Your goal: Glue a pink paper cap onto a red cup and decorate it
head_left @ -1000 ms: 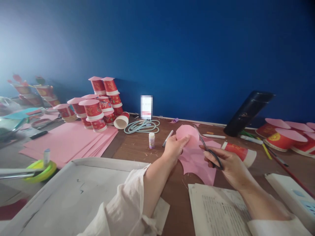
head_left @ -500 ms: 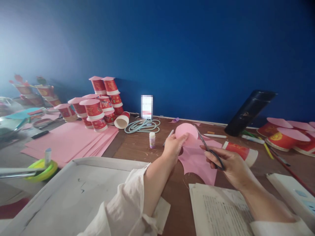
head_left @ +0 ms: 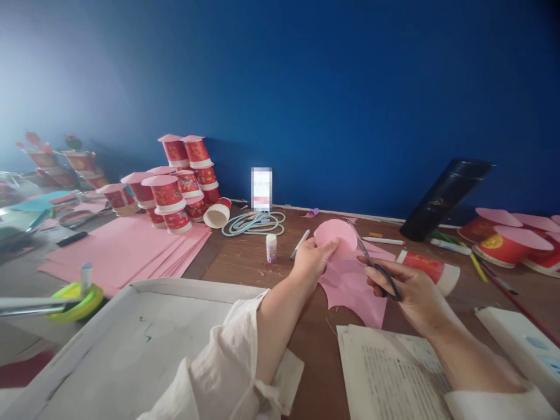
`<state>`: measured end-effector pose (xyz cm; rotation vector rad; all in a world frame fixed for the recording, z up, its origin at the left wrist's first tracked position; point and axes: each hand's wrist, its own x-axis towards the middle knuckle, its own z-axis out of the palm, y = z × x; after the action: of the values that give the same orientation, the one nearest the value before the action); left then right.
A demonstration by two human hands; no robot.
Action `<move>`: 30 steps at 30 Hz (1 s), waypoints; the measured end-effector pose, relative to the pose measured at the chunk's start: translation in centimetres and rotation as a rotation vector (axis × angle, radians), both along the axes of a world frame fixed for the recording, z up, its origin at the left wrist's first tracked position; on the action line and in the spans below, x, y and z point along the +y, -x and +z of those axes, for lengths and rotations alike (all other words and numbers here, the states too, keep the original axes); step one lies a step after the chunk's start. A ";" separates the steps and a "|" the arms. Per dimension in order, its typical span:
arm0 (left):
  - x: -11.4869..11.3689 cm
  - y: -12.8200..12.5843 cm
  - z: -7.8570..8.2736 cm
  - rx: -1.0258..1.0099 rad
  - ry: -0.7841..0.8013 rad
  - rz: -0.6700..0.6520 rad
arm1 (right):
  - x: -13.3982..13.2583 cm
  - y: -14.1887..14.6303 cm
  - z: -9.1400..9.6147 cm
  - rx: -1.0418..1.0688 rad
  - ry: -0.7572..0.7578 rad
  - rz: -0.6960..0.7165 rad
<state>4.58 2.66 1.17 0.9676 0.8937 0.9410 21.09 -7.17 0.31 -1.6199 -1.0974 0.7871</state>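
Note:
Between thumb and fingers, my left hand [head_left: 312, 259] pinches a round pink paper disc [head_left: 335, 233] above the table. My right hand [head_left: 405, 289] grips black-handled scissors [head_left: 365, 254], and their blades lie along the disc's right edge. Beneath the disc, a pink sheet with curved cut-outs [head_left: 350, 289] lies on the brown tabletop [head_left: 315, 361]. A red paper cup [head_left: 422, 265] rests on its side just beyond my right hand. To the left of my left hand stands a small glue stick [head_left: 271, 249].
Stacked red cups with pink tops [head_left: 164, 192] stand at the left behind pink paper sheets [head_left: 131, 248]. A white tray [head_left: 196, 286] fills the front left. Printed papers [head_left: 385, 373] lie in front. A black bottle [head_left: 444, 198] leans against the blue wall, near more red cups [head_left: 503, 248].
The disc and my left hand have shifted very slightly to the right. The scissors stay at the disc's right edge; the other things look the same.

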 end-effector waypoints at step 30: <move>0.0 0.1 -0.1 -0.006 -0.006 -0.013 | 0.1 0.1 0.1 -0.042 0.001 0.034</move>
<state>4.44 2.65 1.11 0.9738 0.8794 0.9357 21.02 -7.10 0.44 -1.6288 -1.1568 0.7795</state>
